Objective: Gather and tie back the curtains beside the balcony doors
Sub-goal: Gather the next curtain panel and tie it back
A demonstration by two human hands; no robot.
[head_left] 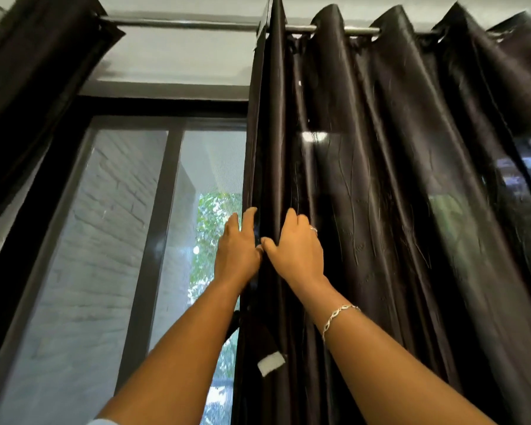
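Beside the balcony doors (163,194), left hand (236,250) and right hand (298,250) clamp curled fingers (249,219) on the dark curtain (380,179).

Two dark curtains show: one large curtain (396,179) across the centre and right of the frame, and one smaller curtain (28,72) in the upper left. One curtain rod (181,24) crosses the top. Four pleat crests (396,18) rise over it at upper right. Two glass panes (89,240) fill the left and centre, split by one vertical bar (160,225). At lower middle are two hands, one left hand (236,250) and one right hand (298,250), plus one ring (313,230), one bracelet (337,314) and one white tab (270,363).
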